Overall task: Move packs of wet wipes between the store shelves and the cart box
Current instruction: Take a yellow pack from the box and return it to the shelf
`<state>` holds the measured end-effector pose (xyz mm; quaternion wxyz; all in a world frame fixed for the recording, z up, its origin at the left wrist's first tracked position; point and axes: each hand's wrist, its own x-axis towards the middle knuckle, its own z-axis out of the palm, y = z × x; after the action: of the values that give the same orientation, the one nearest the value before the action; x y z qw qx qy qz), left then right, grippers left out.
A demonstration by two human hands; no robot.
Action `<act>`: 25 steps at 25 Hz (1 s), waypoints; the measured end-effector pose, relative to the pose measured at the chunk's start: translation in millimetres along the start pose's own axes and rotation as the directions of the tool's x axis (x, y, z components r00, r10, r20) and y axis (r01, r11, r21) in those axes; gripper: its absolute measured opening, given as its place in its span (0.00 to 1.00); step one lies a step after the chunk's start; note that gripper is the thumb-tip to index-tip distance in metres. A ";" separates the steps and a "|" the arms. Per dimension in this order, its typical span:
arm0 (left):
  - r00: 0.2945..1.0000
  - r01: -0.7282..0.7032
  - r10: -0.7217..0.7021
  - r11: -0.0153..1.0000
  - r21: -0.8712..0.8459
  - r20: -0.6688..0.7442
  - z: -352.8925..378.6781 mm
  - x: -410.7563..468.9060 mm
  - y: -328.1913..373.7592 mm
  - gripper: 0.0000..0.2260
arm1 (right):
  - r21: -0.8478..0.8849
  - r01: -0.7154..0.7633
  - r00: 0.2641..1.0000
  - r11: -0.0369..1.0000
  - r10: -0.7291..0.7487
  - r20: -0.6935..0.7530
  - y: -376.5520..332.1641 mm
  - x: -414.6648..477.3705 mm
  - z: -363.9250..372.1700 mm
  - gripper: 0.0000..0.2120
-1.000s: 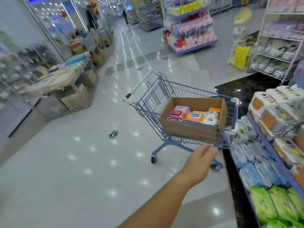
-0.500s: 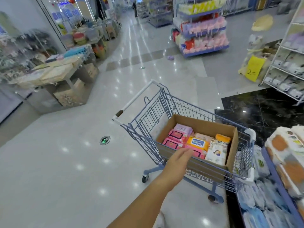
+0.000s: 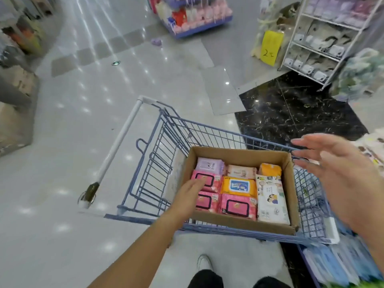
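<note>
View from a head-worn camera, looking down into a blue wire shopping cart [image 3: 207, 129] on a glossy store floor. A brown cardboard box [image 3: 239, 222] sits in the cart's basket, filled with one layer of flat wet-wipe packs.

The left hand [image 3: 191, 194] is stretched over the box's left wall. Its fingers are straight and flat above a pink pack [image 3: 213, 181] in the box's left column, middle row. It has hold of nothing, and whether the fingertips touch the film cannot be told. The right hand [image 3: 336, 171] hovers over the box's far right corner, fingers spread wide and empty.

The pink pack lies flat with its black-framed flap lid facing up. Its long axis runs across the box, parallel to the near wall. A white pack [image 3: 270, 196] against the box's right wall lies the other way, near wall to far wall.

Likely risks:
- The packs lie edge to edge, so fingers may find no gap to get under the pink one.
- The pack looks glossy, so a pinch from above could slip (or drag up the lilac pack [image 3: 209, 165] just beyond it).
- Neither hand steadies the cart, so a push on the box could roll it away from the shelf [image 3: 332, 265] of blue packs right of the box.
</note>
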<state>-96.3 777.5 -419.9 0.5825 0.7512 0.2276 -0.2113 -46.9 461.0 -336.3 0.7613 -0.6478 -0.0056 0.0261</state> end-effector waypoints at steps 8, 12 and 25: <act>0.982 0.184 -0.187 0.969 0.166 -0.001 -16.8 157.9 -31.8 0.28 | -0.186 -0.396 0.918 0.899 0.388 -0.077 142.0 75.4 66.9 0.11; 0.975 0.208 -0.220 0.951 0.231 0.029 -5.6 214.3 -52.7 0.31 | -0.230 -0.577 0.814 0.783 0.576 -0.080 237.4 104.5 67.8 0.09; 0.980 0.190 -0.191 0.854 0.485 -0.049 22.0 317.0 -107.1 0.41 | -0.534 -0.776 0.507 0.336 0.836 -0.210 376.7 184.0 130.1 0.14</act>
<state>95.4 809.8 -693.1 0.3507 0.8473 0.2400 -0.3186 119.1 657.9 -691.8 0.4156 -0.7557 0.2690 0.4287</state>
